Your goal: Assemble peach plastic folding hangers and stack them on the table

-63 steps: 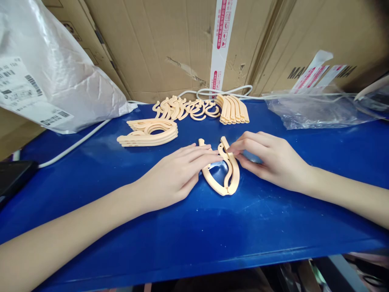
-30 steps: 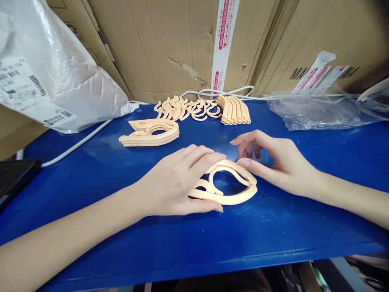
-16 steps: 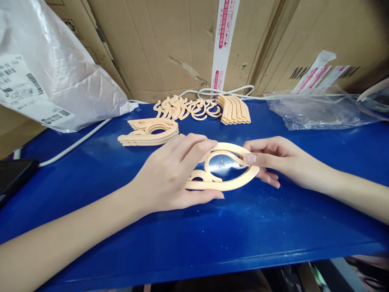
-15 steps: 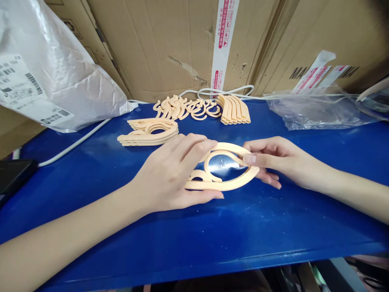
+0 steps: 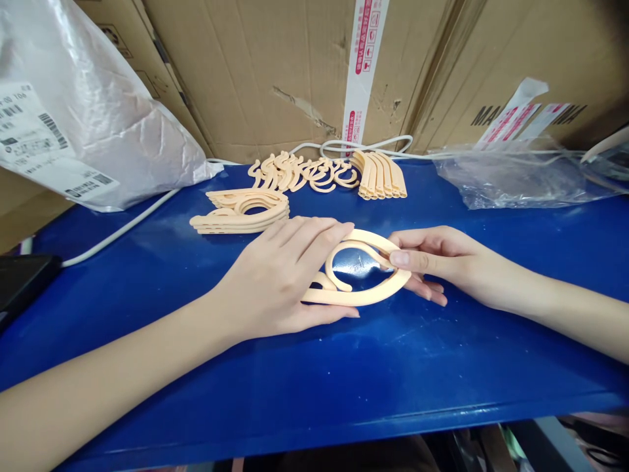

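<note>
A cream plastic folding hanger (image 5: pixel 366 298), folded up with its hook curled inside the arms, is held just above the blue tabletop. Over its left end lies my left hand (image 5: pixel 282 282), thumb below and fingers above, gripping both arms and hiding that end. My right hand (image 5: pixel 432 259) pinches the pointed right end between thumb and fingers. Just beyond my left hand is a stack of folded hangers (image 5: pixel 240 219). Loose cream hooks (image 5: pixel 285 172) lie farther back, beside a row of hanger arms (image 5: pixel 381 176).
Large cardboard boxes (image 5: pixel 275 59) stand along the back of the blue table (image 5: pixel 344 380). A white parcel bag (image 5: pixel 118 111) leans at the left, near a dark device (image 5: pixel 27 282). A white cable (image 5: pixel 122 229) runs behind, and a clear plastic bag (image 5: pixel 511 180) lies at back right.
The hanger's right end has shifted slightly left, along with my right hand. Its two arms stay gripped by my left hand, which has barely moved.
</note>
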Available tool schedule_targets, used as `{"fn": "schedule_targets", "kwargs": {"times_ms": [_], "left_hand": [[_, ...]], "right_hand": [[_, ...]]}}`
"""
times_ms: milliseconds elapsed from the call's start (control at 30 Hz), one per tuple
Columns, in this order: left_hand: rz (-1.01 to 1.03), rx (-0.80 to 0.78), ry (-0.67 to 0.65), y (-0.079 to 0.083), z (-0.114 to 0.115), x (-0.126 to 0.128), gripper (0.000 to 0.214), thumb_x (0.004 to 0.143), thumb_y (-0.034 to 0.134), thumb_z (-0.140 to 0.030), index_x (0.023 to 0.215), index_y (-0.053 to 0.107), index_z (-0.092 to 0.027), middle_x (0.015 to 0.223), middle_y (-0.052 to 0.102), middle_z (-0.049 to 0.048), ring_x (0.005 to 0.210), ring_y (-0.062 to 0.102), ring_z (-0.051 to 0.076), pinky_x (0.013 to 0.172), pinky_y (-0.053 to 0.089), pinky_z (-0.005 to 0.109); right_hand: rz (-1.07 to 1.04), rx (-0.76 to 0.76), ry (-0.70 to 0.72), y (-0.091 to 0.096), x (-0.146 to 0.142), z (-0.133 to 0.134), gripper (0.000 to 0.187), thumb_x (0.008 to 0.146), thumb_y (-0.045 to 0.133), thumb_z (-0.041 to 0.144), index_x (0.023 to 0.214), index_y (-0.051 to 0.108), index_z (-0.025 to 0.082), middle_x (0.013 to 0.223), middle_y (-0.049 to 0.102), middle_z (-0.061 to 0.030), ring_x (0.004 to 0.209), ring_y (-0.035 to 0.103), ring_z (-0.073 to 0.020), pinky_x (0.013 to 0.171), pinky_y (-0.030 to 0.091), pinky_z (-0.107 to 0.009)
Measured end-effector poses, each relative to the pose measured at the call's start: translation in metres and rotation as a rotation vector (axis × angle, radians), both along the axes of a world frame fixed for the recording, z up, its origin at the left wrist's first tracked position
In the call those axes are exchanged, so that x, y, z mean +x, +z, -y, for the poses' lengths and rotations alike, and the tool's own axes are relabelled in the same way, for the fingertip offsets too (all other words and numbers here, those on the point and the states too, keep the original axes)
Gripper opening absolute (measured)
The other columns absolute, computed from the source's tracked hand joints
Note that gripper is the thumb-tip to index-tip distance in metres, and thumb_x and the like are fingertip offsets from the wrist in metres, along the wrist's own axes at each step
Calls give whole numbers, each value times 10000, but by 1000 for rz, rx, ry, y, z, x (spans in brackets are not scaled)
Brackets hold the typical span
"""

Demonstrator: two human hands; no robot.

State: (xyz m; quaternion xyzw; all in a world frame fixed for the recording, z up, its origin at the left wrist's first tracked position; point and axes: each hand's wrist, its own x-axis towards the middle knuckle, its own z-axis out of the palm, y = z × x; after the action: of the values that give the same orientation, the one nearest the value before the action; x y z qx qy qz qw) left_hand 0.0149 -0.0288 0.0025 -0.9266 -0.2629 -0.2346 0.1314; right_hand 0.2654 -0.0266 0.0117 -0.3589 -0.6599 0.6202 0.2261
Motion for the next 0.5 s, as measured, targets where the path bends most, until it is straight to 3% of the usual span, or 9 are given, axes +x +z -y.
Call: {"fn": "schedule_targets", "kwargs": {"times_ms": [500], "left_hand": [[-23, 51, -35, 1, 2, -1, 758, 845, 545, -630, 1259, 502, 4, 1200, 632, 222, 1056, 628, 330, 910, 499, 421]], "right_hand": [[8, 20, 39, -1, 0, 1, 220, 940, 546, 343, 842, 573, 148, 559, 527, 66, 434, 467, -36, 416, 329, -176]]}}
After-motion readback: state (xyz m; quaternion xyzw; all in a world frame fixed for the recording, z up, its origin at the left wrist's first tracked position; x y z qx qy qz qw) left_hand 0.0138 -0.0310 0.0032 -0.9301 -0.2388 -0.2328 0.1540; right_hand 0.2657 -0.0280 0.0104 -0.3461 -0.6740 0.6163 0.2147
